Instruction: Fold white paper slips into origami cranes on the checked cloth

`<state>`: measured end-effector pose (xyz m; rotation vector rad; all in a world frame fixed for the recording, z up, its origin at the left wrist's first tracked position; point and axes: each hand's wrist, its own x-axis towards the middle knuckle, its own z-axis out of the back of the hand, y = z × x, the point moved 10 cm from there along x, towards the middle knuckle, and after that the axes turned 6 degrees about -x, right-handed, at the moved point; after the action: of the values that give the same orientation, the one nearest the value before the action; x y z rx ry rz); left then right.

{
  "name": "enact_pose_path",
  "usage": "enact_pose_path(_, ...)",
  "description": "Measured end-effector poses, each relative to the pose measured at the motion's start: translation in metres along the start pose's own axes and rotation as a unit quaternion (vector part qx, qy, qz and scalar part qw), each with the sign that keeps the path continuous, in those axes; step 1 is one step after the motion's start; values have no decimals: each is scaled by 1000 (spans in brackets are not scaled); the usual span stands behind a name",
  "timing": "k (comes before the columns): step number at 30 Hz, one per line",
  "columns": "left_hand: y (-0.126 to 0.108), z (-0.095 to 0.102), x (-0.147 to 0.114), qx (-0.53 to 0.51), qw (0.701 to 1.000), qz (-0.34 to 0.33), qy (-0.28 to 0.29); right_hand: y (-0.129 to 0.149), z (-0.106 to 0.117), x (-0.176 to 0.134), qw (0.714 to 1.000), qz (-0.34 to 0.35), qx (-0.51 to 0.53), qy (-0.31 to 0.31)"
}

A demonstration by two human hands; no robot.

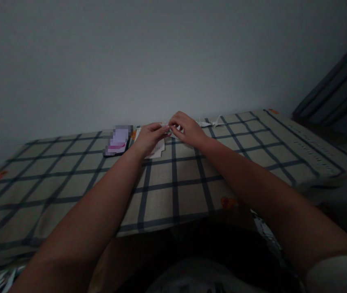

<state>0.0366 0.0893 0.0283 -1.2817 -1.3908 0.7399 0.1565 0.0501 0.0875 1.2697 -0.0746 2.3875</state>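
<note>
1. The fingertips of both hands are meeting near the far edge of the table, and they are pinching a small white paper piece [164, 123], which is sitting between them and is mostly hidden by the fingers.
2. The left hand [149, 136] is gripping this piece from the left side, with the thumb and the fingers pressing together.
3. The right hand [187, 127] is bending at the wrist and is holding the same piece from the right with curled fingers.
4. Under and beside the left hand, some white paper sheets [158, 154] are lying flat.
5. Just beyond the right hand, a folded paper figure [215, 123] with a thin pointed tip is standing.
6. To the left of the sheets, a smartphone [119, 140] is lying, its screen glowing pale purple and its picture being blurred.
7. A checked tablecloth [188, 191] is covering the table, and behind it a plain grey wall [161, 53] is rising.
</note>
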Motion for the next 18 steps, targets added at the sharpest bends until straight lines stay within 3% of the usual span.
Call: enact_pose_path(18,0,-1,2,-47,999,2,19,-7,10,-1,998,-18,0,-59)
